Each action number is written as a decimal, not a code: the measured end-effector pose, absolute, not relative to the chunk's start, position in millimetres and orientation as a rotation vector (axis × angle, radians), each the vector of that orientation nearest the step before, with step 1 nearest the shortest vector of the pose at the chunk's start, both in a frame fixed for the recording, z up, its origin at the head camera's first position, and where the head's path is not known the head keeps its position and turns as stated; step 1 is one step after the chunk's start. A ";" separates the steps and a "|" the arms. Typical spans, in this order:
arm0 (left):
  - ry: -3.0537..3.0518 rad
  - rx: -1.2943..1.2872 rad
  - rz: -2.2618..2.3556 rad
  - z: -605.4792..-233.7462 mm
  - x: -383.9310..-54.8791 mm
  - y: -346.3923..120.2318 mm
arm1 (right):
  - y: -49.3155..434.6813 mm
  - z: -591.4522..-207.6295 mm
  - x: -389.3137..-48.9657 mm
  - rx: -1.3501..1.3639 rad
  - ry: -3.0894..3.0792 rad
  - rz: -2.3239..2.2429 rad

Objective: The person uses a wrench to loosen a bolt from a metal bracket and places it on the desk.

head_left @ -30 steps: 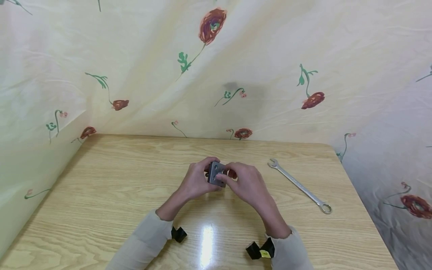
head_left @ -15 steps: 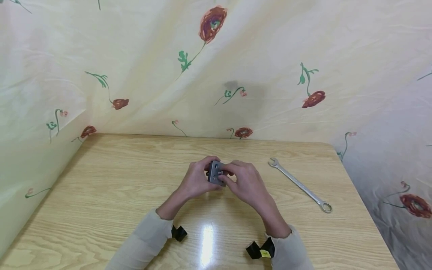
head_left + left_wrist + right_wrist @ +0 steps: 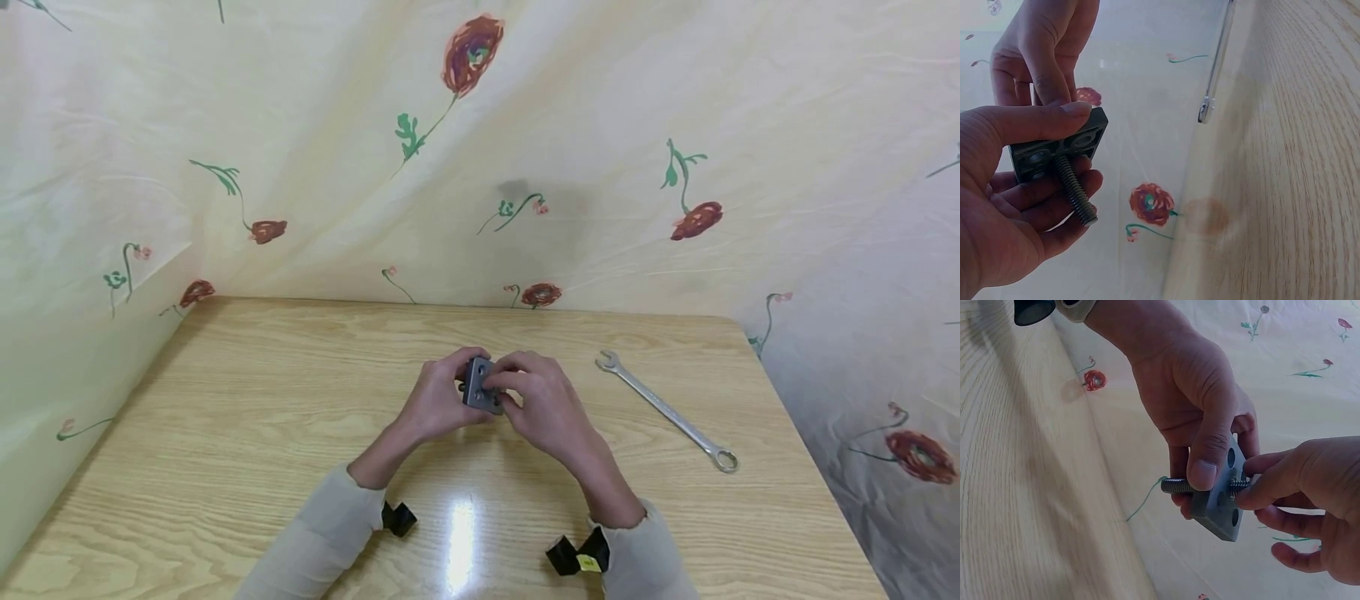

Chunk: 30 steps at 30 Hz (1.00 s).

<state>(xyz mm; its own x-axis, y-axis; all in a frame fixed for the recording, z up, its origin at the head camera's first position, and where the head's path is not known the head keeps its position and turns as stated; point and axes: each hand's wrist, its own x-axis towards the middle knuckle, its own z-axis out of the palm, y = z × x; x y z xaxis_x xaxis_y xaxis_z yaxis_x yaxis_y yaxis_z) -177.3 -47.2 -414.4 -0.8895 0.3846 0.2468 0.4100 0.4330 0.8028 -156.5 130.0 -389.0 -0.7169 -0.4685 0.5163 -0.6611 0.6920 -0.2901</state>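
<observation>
Raised above the table, a dark grey metal plate [image 3: 474, 392] with several round holes is gripped by my left hand [image 3: 437, 402], thumb on one face and fingers behind. Through the plate runs a threaded bolt [image 3: 1074, 187]; a long stretch of its thread sticks out on the left hand's side. On the opposite face a short threaded part shows in the right wrist view, where my right hand [image 3: 1322, 494] pinches it between thumb and fingertips close to the plate. Those fingertips partly hide that end, and I cannot tell whether a nut sits there.
To the right of the hands a silver combination wrench [image 3: 666, 410] lies aslant on the wood-grain table [image 3: 262, 367]. Light cloth [image 3: 337, 167] with red flowers hangs behind the table and along both sides. A black camera [image 3: 562, 557] is strapped at the right cuff.
The right fingers have shifted their hold at the bolt, the fingertips now covering more of the end that showed half a second ago. The left hand and plate stay nearly still.
</observation>
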 end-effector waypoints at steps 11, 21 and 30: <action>-2.657 -0.698 -1.516 -413.6 -175.9 -47.3 | 131.0 -382.6 -154.2 0.556 -2.749 0.910; -2.663 -0.705 -1.507 -412.9 -175.8 -47.1 | 129.0 -384.1 -155.3 0.473 -2.878 0.926; -2.661 -0.709 -1.502 -412.9 -176.0 -46.7 | 128.6 -383.9 -154.0 0.601 -2.764 0.878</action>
